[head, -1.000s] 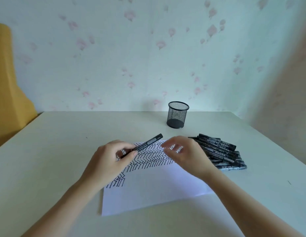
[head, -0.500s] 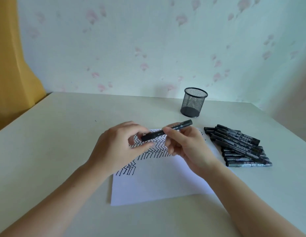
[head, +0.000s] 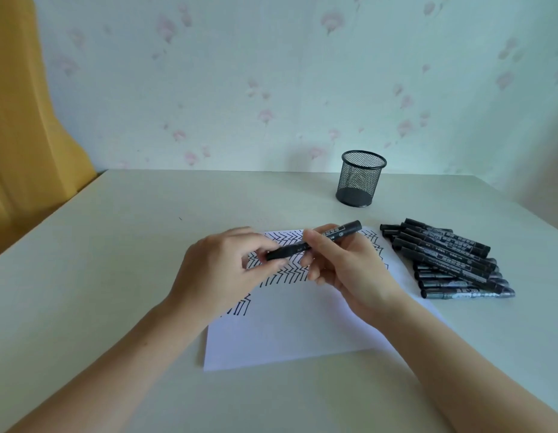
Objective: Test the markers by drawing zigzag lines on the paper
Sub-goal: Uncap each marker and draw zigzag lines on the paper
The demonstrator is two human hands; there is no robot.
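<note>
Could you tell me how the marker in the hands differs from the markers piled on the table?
The held marker is lifted above the paper, gripped by the left hand and right hand; the piled markers lie untouched on the table. The held marker is single and tilted up to the right; the piled markers are stacked together right of the paper. All look black with printed labels.

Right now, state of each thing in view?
marker: capped, held over the paper by both hands
left hand: pinching cap end
right hand: gripping barrel
paper: flat, partly covered in zigzags
marker pile: capped, lying right of paper
mesh cup: upright, empty
</note>
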